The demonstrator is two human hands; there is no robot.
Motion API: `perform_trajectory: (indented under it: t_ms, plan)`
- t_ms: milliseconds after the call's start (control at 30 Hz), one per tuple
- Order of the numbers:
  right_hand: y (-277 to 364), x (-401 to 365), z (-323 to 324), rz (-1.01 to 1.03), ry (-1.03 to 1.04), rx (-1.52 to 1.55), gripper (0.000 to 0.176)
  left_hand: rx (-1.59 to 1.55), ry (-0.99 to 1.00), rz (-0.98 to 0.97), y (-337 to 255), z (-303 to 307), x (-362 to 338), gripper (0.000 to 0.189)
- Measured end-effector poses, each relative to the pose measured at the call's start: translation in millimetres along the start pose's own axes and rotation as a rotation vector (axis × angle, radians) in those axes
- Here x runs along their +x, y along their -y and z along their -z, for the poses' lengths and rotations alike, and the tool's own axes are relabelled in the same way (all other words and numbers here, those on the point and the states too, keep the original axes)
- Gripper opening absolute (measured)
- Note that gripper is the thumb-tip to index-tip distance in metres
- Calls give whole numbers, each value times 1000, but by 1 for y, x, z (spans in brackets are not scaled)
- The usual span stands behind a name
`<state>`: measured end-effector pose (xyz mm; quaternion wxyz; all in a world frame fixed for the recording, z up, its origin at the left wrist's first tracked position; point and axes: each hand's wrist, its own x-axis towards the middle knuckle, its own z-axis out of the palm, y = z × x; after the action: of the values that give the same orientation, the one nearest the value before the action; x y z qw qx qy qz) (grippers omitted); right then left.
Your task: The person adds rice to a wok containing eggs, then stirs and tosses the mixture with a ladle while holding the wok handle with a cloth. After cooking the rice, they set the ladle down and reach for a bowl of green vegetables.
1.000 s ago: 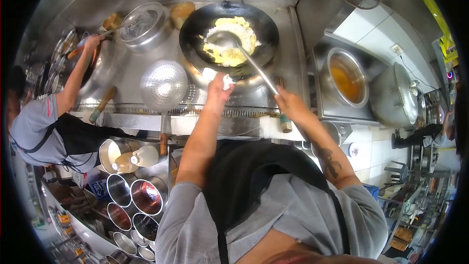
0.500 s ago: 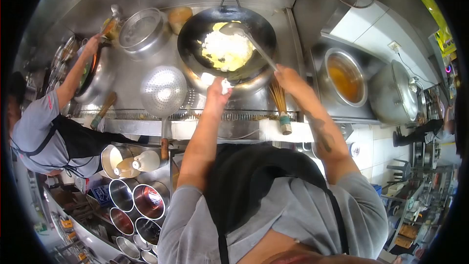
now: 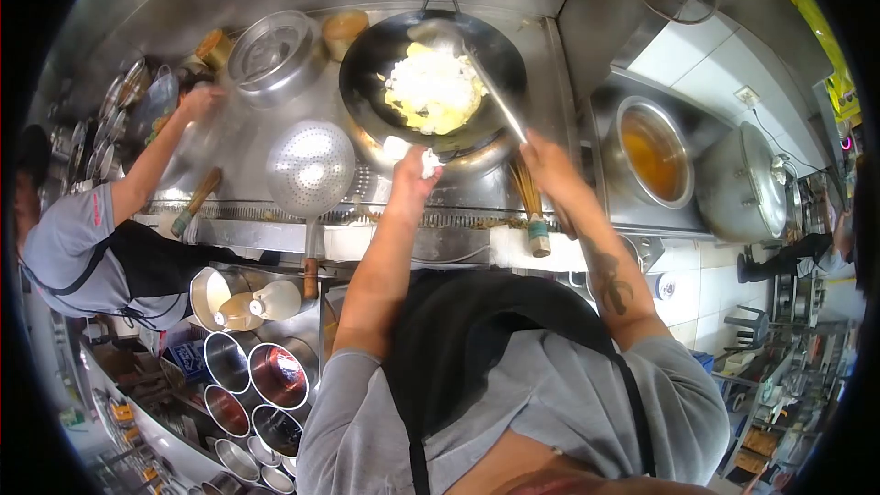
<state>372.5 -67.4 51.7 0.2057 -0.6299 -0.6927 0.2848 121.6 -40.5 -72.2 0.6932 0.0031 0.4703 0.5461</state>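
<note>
A black wok [image 3: 367, 82] holds white rice and yellow egg [image 3: 435, 92] in its middle. My left hand [image 3: 415, 174] is closed on a white cloth [image 3: 398, 148] at the wok's near rim. Fingers of my right hand [image 3: 547, 165] wrap round the handle of a metal ladle [image 3: 496, 96], whose bowl rests inside the wok at its far side, beyond the food. Just below my right hand, a bamboo brush [image 3: 537, 234] lies on the stove edge.
A perforated skimmer [image 3: 311, 170] lies left of the wok, near a metal strainer pot [image 3: 268, 60]. A co-worker [image 3: 101, 238] stands at the left, one arm over the stove. At the right are a basin of orange liquid [image 3: 653, 151] and a large lidded pot [image 3: 747, 183].
The ladle bowl has moved from the top of the food to beyond it, with my right hand slightly nearer me. The co-worker's hand has moved, and the utensil it held no longer shows.
</note>
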Motion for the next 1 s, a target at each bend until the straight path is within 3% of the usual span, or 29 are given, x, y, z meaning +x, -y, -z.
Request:
perform_trajectory:
  t_ms: [67,133,233,300,367,467,567,667,767,867,967,1000]
  plan:
    - [-23,8,-19,-42,118,31,44,-12,-29,6,-1,-1,-3,9]
    - [-7,12,-13,-157,293,78,44,-21,-30,-3,-4,-7,-2,10]
    - [19,-6,3,-149,181,104,44,-44,-39,-6,-1,-4,-6,11]
    - [7,-12,-4,23,71,69,45,-54,-51,5,-2,-6,-8,11]
    - [-15,-8,-20,67,55,56,45,-45,-52,18,-2,-2,-5,11]
    - [-26,15,-22,-32,105,71,45,-41,-7,39,1,2,4,10]
    - [5,14,8,-117,47,145,44,-48,-24,27,-1,1,0,11]
    - [-6,28,-5,-65,-27,149,45,-49,-44,22,-2,-4,-4,12]
    - [-38,52,-21,-144,297,186,45,-31,-64,30,-2,-5,-3,11]
    - [0,27,19,-143,343,259,45,-36,-45,25,-4,-4,-1,10]
    - [4,18,8,-64,122,295,44,-33,-30,30,-1,-3,-2,10]
    - [4,20,0,-80,139,280,44,-27,-28,27,-2,-2,-2,10]
